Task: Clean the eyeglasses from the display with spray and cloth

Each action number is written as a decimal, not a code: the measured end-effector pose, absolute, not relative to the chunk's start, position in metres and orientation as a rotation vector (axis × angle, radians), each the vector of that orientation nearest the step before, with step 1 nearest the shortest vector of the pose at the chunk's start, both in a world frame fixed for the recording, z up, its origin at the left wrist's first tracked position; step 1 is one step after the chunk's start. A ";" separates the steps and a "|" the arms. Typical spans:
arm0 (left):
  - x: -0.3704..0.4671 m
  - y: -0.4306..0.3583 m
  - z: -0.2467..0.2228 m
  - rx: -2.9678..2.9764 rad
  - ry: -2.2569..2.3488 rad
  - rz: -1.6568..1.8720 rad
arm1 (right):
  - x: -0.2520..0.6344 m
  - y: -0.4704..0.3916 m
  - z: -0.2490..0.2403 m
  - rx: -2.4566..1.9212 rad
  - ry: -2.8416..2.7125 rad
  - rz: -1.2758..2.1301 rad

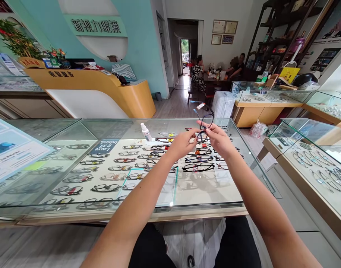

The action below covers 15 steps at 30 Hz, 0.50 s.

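Observation:
Above the glass counter, my right hand [219, 140] grips a pair of dark-framed eyeglasses [212, 118] by the rim. The frame is held on its side, one lens above the other, with its temples pointing up and away. A small white and orange tag [200, 106] hangs on a temple. My left hand [184, 143] is closed at the lower lens, its fingers pinched against it. Something small and white [192, 140] pokes out of the left fingers; its kind is unclear. A white spray bottle [146, 132] stands on the counter beyond my left hand.
The glass display counter [206, 207] holds rows of eyeglasses [198, 167]. A printed sheet [16, 145] stands at the left. Another glass case [312, 163] is to the right. Beyond are a wooden reception desk [139, 98], a suitcase [223, 104] and two seated people.

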<state>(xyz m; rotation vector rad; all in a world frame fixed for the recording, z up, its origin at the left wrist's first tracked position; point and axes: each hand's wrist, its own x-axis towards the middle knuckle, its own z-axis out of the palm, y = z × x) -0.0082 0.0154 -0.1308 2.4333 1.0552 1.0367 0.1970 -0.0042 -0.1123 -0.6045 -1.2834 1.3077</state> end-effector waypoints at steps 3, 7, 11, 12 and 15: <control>-0.004 0.016 -0.135 2.543 1.006 0.918 | 0.198 -0.007 -0.109 -0.566 -1.234 1.380; -0.005 0.016 -0.134 2.524 1.080 0.888 | 0.202 -0.003 -0.110 -0.512 -1.164 1.380; -0.005 0.013 -0.132 2.460 1.123 0.918 | 0.206 0.001 -0.112 -0.523 -1.089 1.344; -0.004 0.013 -0.132 2.456 1.112 0.924 | 0.206 0.001 -0.112 -0.531 -1.085 1.341; -0.002 0.013 -0.134 2.451 1.071 0.937 | 0.205 0.001 -0.113 -0.524 -1.082 1.363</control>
